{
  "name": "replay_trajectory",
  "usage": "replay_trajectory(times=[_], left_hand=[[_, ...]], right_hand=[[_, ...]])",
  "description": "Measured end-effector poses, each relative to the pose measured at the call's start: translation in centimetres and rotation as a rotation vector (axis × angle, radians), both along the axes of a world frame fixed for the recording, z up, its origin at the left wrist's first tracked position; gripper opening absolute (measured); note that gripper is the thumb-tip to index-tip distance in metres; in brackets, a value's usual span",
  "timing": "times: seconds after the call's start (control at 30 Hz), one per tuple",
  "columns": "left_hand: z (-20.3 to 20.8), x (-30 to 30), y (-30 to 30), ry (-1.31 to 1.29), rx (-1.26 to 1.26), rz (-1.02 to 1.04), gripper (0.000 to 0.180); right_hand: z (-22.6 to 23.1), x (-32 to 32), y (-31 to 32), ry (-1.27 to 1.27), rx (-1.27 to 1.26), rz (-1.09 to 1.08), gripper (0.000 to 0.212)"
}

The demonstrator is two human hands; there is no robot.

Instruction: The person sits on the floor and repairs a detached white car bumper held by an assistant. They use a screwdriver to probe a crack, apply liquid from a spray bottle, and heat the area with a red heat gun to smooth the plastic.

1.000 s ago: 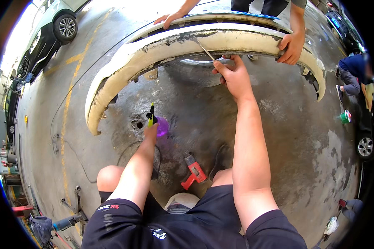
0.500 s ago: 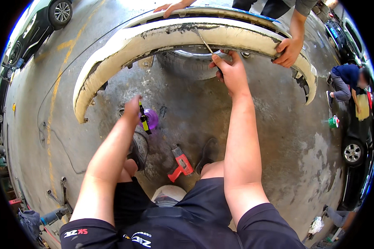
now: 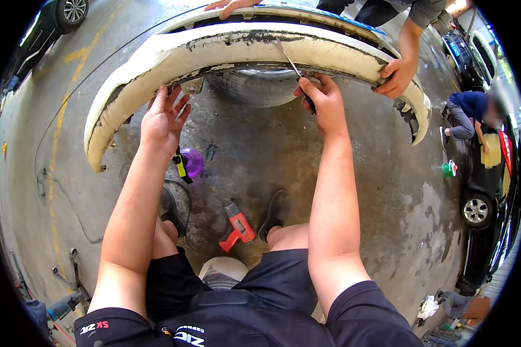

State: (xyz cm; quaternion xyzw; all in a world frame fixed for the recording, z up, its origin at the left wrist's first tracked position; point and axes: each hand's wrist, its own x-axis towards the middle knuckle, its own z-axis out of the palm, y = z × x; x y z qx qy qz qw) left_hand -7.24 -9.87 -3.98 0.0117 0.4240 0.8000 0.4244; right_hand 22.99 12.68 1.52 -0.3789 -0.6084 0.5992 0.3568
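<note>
A white car bumper (image 3: 237, 51), with paint broken to black in places, arches across in front of me. My right hand (image 3: 325, 105) is closed round the dark handle of a slim metal scraper (image 3: 288, 59). Its tip rests at a chipped dark strip along the bumper's upper middle. Fingers spread and palm up, my left hand (image 3: 163, 122) reaches the bumper's lower edge left of centre; the fingertips appear to touch it. Another person's hand (image 3: 398, 78) grips the bumper's right part, and that person's other hand (image 3: 233, 7) rests at the far edge.
A purple spray bottle (image 3: 193, 162) with a black and yellow head stands below my left hand. A red heat gun (image 3: 238, 228) lies between my feet. Under the bumper is a tyre (image 3: 249, 91). A cable (image 3: 69, 98) crosses the floor leftward. At right, another person (image 3: 472, 113) crouches beside a black car (image 3: 469, 173).
My left hand has moved from beside the spray bottle up to the bumper's lower edge, its fingers now spread. The scraper stays in my right hand at the same dark strip. The view has shifted slightly.
</note>
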Motion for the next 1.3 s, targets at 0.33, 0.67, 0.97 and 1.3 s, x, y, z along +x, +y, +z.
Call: replay_trajectory(times=[0.33, 0.67, 0.97, 1.3], left_hand=[[1.8, 0.7, 0.6, -0.015, -0.081, 0.038, 0.049], [1.1, 0.7, 1.5, -0.059, -0.090, 0.038, 0.022], [1.4, 1.3, 1.8, -0.005, -0.179, 0.060, 0.026], [1.0, 0.9, 1.6, -0.039, -0.093, 0.047, 0.023]], right_hand=[[0.1, -1.6, -0.6, -0.080, 0.088, -0.062, 0.041], [0.3, -1.8, -1.2, -0.156, 0.090, -0.115, 0.055], [0.2, -2.1, -2.0, -0.190, 0.139, -0.182, 0.079], [3.8, -0.6, -1.6, -0.435, 0.177, -0.067, 0.062]])
